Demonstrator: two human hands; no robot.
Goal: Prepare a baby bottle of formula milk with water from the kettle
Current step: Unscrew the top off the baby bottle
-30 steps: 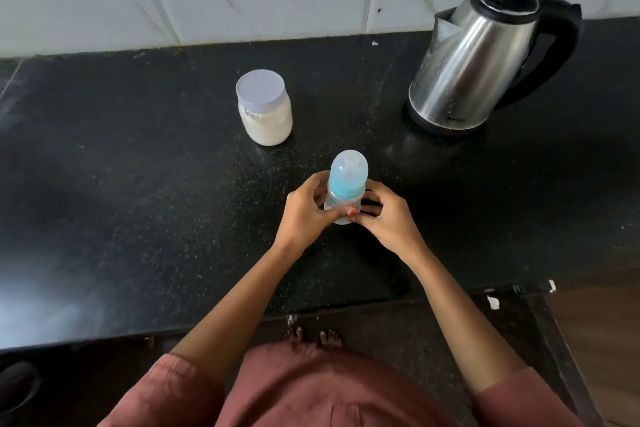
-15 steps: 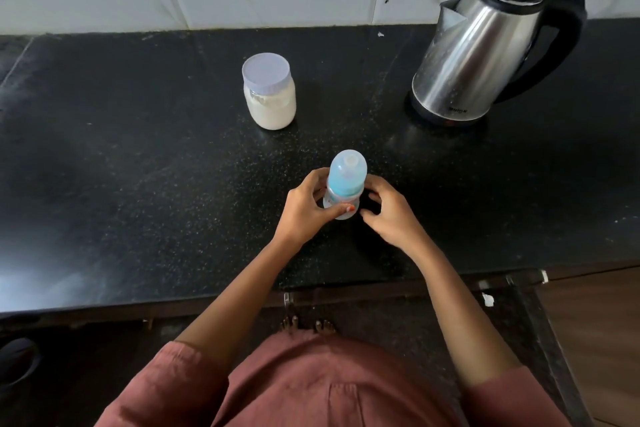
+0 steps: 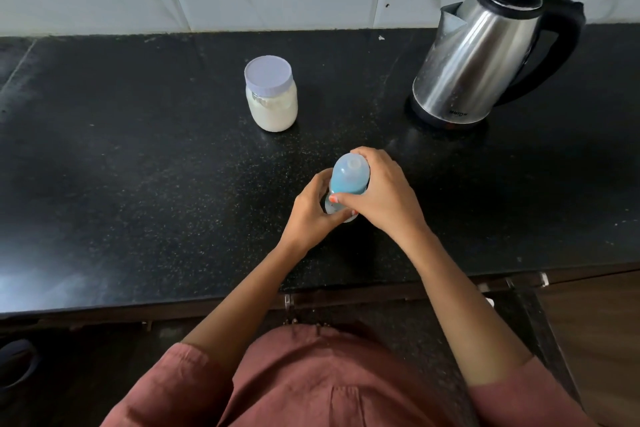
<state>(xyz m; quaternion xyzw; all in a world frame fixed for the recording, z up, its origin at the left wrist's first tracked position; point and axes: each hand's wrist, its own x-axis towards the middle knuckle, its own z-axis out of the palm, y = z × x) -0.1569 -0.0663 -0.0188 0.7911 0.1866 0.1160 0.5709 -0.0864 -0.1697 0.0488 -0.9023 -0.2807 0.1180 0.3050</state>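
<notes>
Upright on the black counter (image 3: 173, 201), centre-front: baby bottle (image 3: 348, 180). Gripped round the clear body by left hand (image 3: 311, 215) from 8 o'clock, round the blue cap by right hand (image 3: 386, 196) from 4 o'clock. Well apart: lidded powder jar (image 3: 272, 104) at 11 o'clock, kettle (image 3: 481, 59) at 2 o'clock.

The person wears a rust-red top (image 3: 304, 378) with a stitched seam down its front, sleeves (image 3: 194, 378) ending near the elbows, forearms bare, and orange polish on the right hand's (image 3: 384, 198) thumbnail (image 3: 333, 198).
</notes>
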